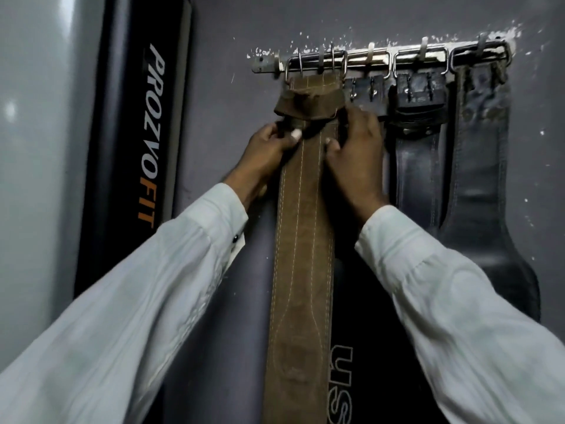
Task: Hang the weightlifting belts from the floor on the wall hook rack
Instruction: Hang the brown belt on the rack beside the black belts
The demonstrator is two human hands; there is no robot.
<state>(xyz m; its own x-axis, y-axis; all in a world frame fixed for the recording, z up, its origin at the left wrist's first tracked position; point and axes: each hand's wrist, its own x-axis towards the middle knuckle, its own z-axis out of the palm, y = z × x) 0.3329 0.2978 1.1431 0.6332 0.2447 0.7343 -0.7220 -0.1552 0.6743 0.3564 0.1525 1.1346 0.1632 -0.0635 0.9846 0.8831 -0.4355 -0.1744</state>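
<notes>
Brown belt (301, 240) hangs from the rack (263, 64); left hand (270, 146) and right hand (356, 148) grip its edges just under the folded top.

A black upright panel (131, 148) at the left is showing "PROZVO" in white and "FIT" in orange, while a black belt (367, 316) lower down is showing the white letters "US".

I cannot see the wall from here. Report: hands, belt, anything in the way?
Left hand, right hand grip brown belt near top. Top end on hook rack. Black belts hang close at right.
</notes>
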